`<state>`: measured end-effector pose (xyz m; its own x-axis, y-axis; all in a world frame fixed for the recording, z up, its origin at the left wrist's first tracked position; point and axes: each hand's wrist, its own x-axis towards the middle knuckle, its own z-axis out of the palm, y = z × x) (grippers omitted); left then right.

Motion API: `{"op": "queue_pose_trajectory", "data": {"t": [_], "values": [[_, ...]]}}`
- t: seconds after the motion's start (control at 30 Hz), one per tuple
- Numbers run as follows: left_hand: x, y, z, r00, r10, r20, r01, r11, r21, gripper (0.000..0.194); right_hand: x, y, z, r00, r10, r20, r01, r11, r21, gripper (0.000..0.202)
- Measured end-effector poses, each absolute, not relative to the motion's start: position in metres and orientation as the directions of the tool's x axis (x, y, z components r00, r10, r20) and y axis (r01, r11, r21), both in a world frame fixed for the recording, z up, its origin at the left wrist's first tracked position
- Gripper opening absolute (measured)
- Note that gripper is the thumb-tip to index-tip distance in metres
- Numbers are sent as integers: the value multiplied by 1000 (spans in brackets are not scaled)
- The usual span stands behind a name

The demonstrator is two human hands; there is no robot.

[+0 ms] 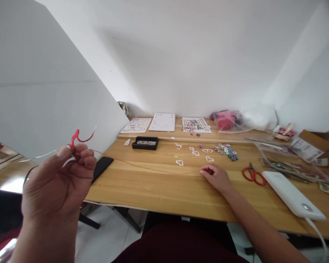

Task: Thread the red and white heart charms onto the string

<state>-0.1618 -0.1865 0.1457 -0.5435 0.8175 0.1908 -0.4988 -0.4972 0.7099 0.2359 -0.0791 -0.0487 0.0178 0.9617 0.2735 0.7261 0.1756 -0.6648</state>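
Note:
Raised at the left, my left hand (61, 179) pinches a thin wire partly wrapped in red thread (76, 136). The wrapped end curls up above the fingertips, and a pale strand trails off to the left. A long red thread (150, 169) runs from that hand across the table to my right hand (215, 178). Low over the tabletop, the right fingers are closed on the thread's far end. Just beyond them lie several small white outline shapes (179, 163). Red-handled scissors (253, 176) rest to the right of that hand.
A black tray (145, 147) of small parts and a small tube (127, 142) stand at the back left. Printed sheets (162, 122) line the rear ledge. Colourful beads (230, 152), a white power bank (293, 193) and a cardboard box (315, 144) occupy the right. A black phone (102, 168) lies left.

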Motion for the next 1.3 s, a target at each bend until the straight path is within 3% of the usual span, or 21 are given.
{"op": "queue_pose_trajectory", "data": {"t": [0.73, 1.3], "values": [[-171, -187, 143, -554, 809, 196, -509, -515, 690, 2, 238, -77, -52, 9, 961, 275, 739, 179, -649, 26], [-178, -191, 153, -596, 740, 312, -439, -625, 645, 24, 237, -76, -51, 26, 962, 270, 743, 163, -650, 31]]}}
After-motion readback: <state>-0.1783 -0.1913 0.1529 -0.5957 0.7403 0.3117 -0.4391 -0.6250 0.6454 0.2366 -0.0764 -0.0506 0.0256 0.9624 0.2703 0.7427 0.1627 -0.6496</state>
